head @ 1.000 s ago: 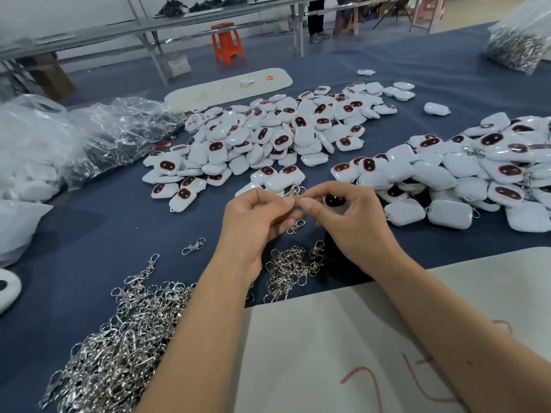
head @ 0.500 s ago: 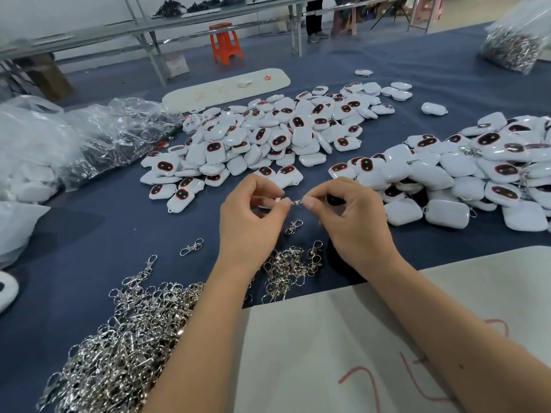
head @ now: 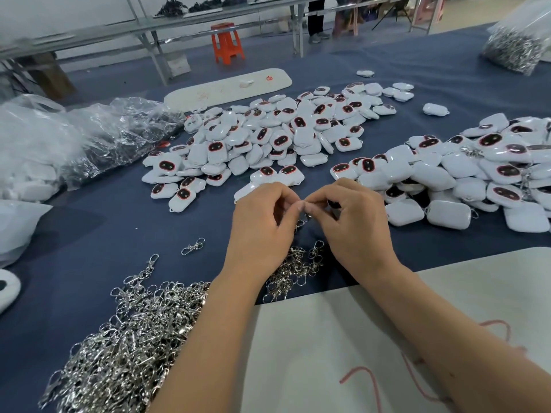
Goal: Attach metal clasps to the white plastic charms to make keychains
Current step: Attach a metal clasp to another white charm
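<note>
White plastic charms (head: 262,138) with black ovals rimmed in red, shiny silver metal clasps (head: 125,347), dark blue table cloth (head: 119,222), orange plastic stool (head: 226,43), pale board with red scribbles (head: 357,353)

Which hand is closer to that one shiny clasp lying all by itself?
Left. The left hand is just right of the lone clasp; the right hand is farther right, beyond the left one.

There is just one camera, and it sits on the person's head. It looks forward and down over the blue bench (head: 89,234). The two arms reach out from the bottom edge, very near. Far tables and an orange stool (head: 226,43) show at the top.
</note>
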`<state>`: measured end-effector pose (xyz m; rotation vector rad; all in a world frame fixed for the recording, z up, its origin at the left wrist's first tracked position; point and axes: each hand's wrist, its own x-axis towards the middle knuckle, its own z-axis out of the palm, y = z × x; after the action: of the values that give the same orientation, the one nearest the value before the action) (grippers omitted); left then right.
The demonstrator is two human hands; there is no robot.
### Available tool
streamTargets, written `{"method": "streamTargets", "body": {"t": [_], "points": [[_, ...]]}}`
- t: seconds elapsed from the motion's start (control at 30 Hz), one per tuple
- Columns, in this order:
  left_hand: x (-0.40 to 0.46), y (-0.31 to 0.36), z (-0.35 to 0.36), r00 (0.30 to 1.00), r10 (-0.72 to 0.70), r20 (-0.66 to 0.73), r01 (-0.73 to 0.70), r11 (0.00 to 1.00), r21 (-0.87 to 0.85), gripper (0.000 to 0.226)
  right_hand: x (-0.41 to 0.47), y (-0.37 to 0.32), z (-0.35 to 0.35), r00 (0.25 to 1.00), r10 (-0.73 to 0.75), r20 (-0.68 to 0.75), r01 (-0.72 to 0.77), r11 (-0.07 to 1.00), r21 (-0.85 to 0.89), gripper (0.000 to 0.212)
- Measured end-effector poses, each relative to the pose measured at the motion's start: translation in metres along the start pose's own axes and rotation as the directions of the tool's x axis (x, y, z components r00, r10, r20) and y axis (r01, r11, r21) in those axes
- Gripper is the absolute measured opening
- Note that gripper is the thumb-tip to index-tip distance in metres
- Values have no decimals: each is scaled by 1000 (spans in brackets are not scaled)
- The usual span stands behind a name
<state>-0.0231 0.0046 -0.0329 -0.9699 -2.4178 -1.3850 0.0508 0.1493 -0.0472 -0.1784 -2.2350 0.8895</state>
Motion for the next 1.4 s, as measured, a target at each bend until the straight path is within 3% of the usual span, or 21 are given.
{"method": "streamTargets", "body": {"t": [0.37,0.67,0.8,0.97,1.17,1.4], "points": [[0,3,2,999,-48,-7,47,996,-71,17,1,0,0,1000,-21,13,20,995,95,9],[-1,9,6,988,-139,-65,119,962,-248,15,4,3,-2,983,158,94,-181,925,333,11],[-1,9,6,993,-106,-60,89,969,-229,15,4,1,-3,990,121,69,-137,939,316,12],[-1,8,1,996,-77,-51,66,979,-193,17,3,1,-2,1000,27,3,-27,985,169,13],[-1,6,0,991,-124,50,133,952,-276,17,4,6,-1,997,54,60,-69,957,281,12],[0,3,-5,993,-74,88,98,948,-302,19,4,5,-1,988,75,135,-117,931,346,16]]}}
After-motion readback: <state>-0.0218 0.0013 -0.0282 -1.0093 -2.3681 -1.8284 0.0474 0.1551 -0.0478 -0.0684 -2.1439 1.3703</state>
